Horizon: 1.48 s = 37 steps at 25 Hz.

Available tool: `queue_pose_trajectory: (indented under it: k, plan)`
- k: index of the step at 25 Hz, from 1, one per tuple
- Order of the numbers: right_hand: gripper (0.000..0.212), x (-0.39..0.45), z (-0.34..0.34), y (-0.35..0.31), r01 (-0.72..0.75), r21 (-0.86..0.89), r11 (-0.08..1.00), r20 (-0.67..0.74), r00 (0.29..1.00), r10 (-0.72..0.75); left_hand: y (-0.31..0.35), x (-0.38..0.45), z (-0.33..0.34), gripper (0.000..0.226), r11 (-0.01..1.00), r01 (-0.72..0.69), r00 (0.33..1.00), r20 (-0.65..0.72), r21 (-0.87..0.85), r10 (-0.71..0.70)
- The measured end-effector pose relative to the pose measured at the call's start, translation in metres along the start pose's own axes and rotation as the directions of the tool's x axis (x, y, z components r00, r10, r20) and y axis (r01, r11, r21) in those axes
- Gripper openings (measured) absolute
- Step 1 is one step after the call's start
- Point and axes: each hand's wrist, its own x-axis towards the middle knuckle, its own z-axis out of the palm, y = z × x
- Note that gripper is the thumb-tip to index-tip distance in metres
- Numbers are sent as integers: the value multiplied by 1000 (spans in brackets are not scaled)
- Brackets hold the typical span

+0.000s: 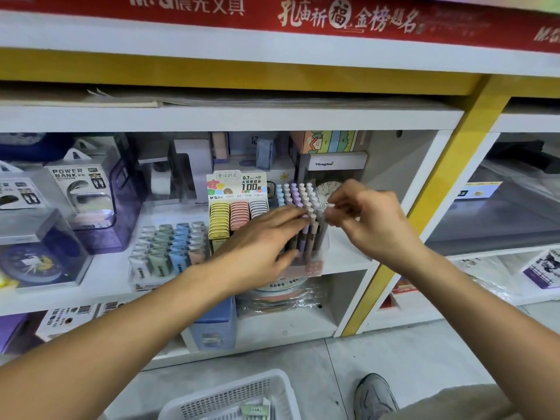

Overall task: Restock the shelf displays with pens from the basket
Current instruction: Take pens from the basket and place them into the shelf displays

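Right hand grip pinching a pen top, seemingly, left hand spread over pen display, basket cut off

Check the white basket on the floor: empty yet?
Not empty: the white basket holds at least one pale green packet; the rest is out of frame.

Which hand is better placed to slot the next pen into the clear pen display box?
Right. The right hand pinches a pen over the clear plastic pen display box; the left hand steadies it.
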Motion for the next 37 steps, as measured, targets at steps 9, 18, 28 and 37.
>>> queue_pose_trajectory:
  k: [9,18,28,37]
  plan:
    - [13,-6,2,0,88,-40,995,69,994,-85,-6,0,5,60,1000,12,1000,18,7,-12]
    - [15,-7,12,-11,89,-266,960,35,996,-82,2,-9,0,48,999,-17,997,-76,-45,14]
    - [19,-112,172,-33,76,-351,933,904,286,317,-24,-115,82,17,942,334,693,671,24,-263]
    - [8,-215,312,24,-178,-474,863,815,282,506,-53,-242,242,23,828,539,332,864,156,-379]
